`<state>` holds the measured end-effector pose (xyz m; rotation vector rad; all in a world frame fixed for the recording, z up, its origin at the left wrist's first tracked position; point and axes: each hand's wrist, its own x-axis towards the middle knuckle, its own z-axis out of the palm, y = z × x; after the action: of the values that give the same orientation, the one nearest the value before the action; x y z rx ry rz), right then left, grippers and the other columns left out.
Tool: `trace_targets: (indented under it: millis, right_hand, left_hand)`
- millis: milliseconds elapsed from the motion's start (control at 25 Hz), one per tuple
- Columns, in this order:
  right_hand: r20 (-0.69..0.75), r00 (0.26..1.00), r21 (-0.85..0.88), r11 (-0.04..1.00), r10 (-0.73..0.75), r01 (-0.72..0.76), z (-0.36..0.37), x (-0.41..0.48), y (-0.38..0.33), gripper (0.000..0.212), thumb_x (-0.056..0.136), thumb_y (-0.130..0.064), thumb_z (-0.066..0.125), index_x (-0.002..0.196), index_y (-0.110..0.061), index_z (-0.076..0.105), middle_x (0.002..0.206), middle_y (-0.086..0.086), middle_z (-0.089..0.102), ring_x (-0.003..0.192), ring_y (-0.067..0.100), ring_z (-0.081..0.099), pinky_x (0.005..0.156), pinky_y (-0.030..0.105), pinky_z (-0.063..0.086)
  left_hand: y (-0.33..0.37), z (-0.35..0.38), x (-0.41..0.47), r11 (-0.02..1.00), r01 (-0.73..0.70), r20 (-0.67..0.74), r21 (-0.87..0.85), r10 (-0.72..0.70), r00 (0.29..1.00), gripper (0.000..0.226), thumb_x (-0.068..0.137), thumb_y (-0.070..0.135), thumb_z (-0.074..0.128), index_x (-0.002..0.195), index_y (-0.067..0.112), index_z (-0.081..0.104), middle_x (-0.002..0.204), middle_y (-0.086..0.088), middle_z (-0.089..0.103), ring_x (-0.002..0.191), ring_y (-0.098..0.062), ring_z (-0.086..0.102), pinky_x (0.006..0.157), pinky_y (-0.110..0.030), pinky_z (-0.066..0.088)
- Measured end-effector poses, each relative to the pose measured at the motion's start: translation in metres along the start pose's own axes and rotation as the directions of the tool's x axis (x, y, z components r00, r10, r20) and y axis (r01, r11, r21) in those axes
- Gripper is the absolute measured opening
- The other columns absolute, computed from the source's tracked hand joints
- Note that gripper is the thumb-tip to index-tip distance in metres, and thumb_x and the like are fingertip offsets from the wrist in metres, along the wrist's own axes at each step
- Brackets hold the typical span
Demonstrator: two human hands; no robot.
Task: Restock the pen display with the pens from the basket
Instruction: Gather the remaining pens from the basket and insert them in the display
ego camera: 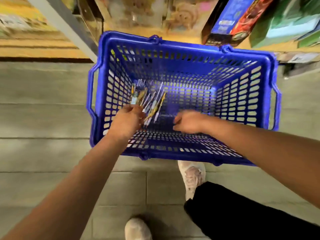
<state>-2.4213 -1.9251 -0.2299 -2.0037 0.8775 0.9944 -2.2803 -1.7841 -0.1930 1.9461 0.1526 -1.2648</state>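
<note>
A blue plastic basket (270,94) stands on the tiled floor in front of me. Both my hands reach into it. My left hand (127,118) grips a bunch of several packaged pens (150,103) near the basket's left wall, with the pens fanning up and to the right. My right hand (187,122) hovers over the basket's floor to the right of the pens, its fingers curled, holding nothing that I can see. The whole picture is blurred by motion. No pen display shows clearly in the view.
Shelves rise behind the basket, with boxed goods (239,19) at the upper right and a grey upright post (62,26) at the upper left. My two pale shoes (193,177) stand on the tiles just behind the basket.
</note>
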Motion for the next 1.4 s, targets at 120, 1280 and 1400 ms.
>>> trace_targets:
  millis: [120, 1280, 1400]
  right_hand:
    - [-0.045, 0.998, 0.023, 0.999, 0.047, -0.046, 0.002, 0.058, -0.005, 0.028, 0.094, -0.023, 0.059, 0.113, -0.007, 0.071, 0.111, 0.013, 0.072, 0.091, 0.026, 0.065, 0.082, 0.029, 0.054]
    - [0.122, 0.925, 0.834, 0.543, -0.359, 0.101, 0.002, 0.114, -0.009, 0.009, 0.092, -0.002, 0.068, 0.098, -0.006, 0.073, 0.101, 0.018, 0.076, 0.093, 0.021, 0.076, 0.074, 0.023, 0.06]
    - [0.121, 0.885, 0.88, 0.461, -0.45, 0.115, 0.004, 0.113, -0.012, 0.017, 0.095, 0.0, 0.063, 0.098, -0.012, 0.074, 0.099, 0.013, 0.077, 0.092, 0.018, 0.076, 0.076, 0.022, 0.059]
  left_hand:
    - [-0.004, 0.007, 0.036, 0.994, -0.056, 0.023, 0.09, 0.054, 0.998, 0.014, 0.103, 0.018, 0.05, 0.1, 0.012, 0.062, 0.097, -0.009, 0.068, 0.076, -0.021, 0.061, 0.067, -0.031, 0.046]
    - [-0.011, 0.012, 0.083, 0.932, -0.201, 0.329, 0.303, 0.096, 0.939, 0.019, 0.107, 0.017, 0.048, 0.114, 0.01, 0.064, 0.099, -0.011, 0.07, 0.083, -0.023, 0.066, 0.074, -0.035, 0.058]
    - [-0.007, 0.006, 0.081, 0.963, -0.128, 0.345, 0.237, 0.04, 0.938, 0.02, 0.108, 0.02, 0.049, 0.123, 0.014, 0.06, 0.103, -0.014, 0.074, 0.083, -0.022, 0.072, 0.065, -0.03, 0.063]
